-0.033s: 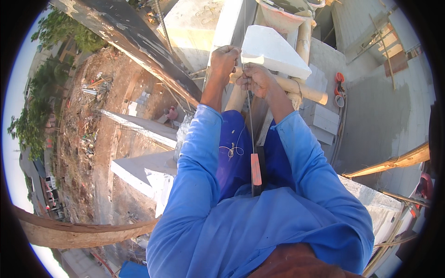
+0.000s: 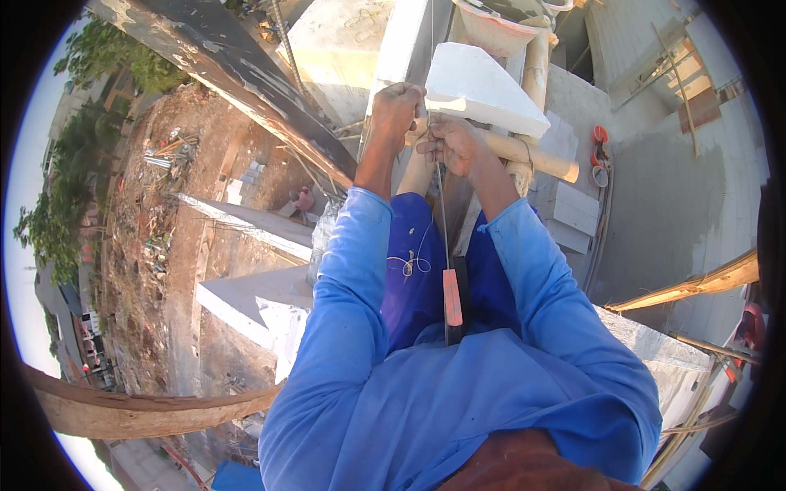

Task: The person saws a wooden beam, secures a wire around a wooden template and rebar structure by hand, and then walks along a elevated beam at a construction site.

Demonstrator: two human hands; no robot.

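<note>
My left hand (image 2: 396,106) is closed in a pinch at a thin string (image 2: 432,37), which runs up and away along the wall. Just below and to the right, my right hand (image 2: 455,146) is also closed, its fingertips pinched at the same string. What exactly lies between the fingers is too small to make out. Between my thighs rests a long, thin-bladed tool (image 2: 452,299) with a red and black handle, seen edge-on. A loose loop of pale string (image 2: 413,263) lies on my left trouser leg.
A white block (image 2: 483,88) sits ahead, beside bamboo poles (image 2: 536,157). Beyond it stands a pale bucket (image 2: 499,31). A dark, peeling timber beam (image 2: 237,69) slants past on the left, over a drop to bare ground. Stacked white blocks (image 2: 573,214) are at the right.
</note>
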